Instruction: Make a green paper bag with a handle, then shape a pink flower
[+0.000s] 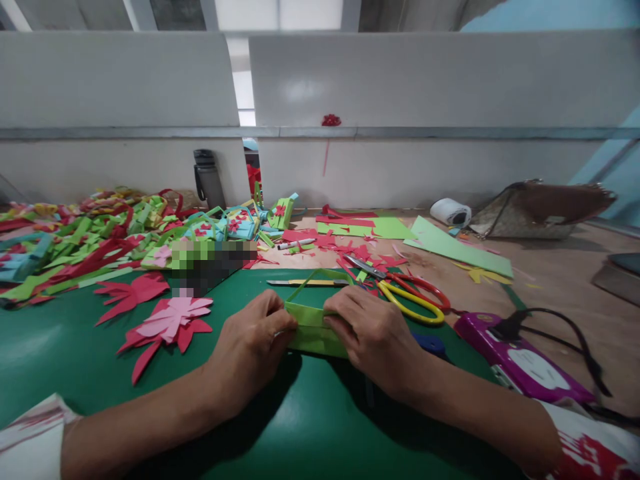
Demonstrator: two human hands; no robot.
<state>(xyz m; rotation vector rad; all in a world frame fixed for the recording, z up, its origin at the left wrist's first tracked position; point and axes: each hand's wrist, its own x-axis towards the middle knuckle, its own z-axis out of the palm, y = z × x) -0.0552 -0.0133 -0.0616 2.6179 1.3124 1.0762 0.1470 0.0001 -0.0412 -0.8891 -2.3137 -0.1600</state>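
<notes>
A small light-green paper basket with a thin strip handle is held up over the green mat. My left hand pinches its left end, fingers closed. At the right end my right hand grips its upper edge, thumb and fingers pressed together. Just behind the basket lies a yellow craft knife. Scissors with red and yellow handles rest to the right of it, partly behind my right hand. Left of my left hand are a pink paper flower and red paper petals.
A heap of finished-looking paper baskets fills the back left, near a dark bottle. Red scraps and green sheets lie behind. To the right are a purple power strip with a plugged cable and a handbag.
</notes>
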